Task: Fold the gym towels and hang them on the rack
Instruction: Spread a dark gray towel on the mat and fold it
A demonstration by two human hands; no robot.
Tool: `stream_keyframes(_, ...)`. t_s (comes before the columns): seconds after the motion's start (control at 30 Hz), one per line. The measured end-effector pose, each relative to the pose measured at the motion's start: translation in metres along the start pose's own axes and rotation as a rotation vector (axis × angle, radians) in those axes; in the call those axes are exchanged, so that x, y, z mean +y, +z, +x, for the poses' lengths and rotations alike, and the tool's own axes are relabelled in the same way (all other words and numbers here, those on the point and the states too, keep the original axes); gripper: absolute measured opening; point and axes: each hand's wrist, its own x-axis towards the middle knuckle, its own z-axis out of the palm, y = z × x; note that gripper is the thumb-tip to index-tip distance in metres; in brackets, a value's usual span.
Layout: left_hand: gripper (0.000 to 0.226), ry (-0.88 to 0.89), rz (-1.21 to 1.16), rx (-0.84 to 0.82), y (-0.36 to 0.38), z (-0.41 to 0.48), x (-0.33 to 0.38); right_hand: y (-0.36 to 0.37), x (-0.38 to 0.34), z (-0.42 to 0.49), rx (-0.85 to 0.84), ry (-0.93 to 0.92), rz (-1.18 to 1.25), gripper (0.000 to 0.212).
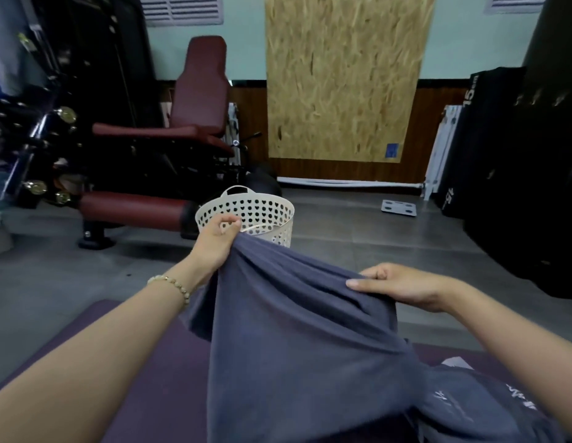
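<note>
Ahead at twelve o'clock, the white basket with heart-shaped holes stands on the floor; its bottom is hidden, so its contents cannot be told. Just before its rim, the left hand pinches a bunched corner of the grey-blue towel. At three o'clock, the right hand grips the towel's upper edge, fingers curled. The towel drapes toward six o'clock over a purple mat.

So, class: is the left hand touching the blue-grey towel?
Touching. The head view shows the left hand gripping a bunched corner of the towel.
</note>
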Motion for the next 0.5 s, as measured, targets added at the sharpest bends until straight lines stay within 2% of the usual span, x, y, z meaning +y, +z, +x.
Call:
stream_keyframes(0.07,0.022,-0.029,0.121,-0.039,-0.003,-0.005,-0.007,0.005,-0.014,0.004,0.116,-0.090,0.144,0.028)
stream_keyframes(0.17,0.060,-0.078,0.283,-0.441,0.018,-0.027,0.004,0.015,-0.036,0.016,0.165,-0.171,0.219,0.023)
stream_keyframes(0.23,0.063,-0.094,0.167,-0.577,0.040,-0.045,0.024,0.024,-0.046,0.025,0.146,-0.173,0.199,0.020)
stream_keyframes(0.37,0.047,-0.056,-0.112,-0.578,0.063,-0.049,0.031,0.026,-0.041,0.029,0.176,-0.118,0.315,0.019)
stream_keyframes(0.5,0.044,-0.124,-0.198,-0.461,0.057,-0.040,0.008,0.034,-0.013,0.012,-0.034,0.092,0.115,0.029)
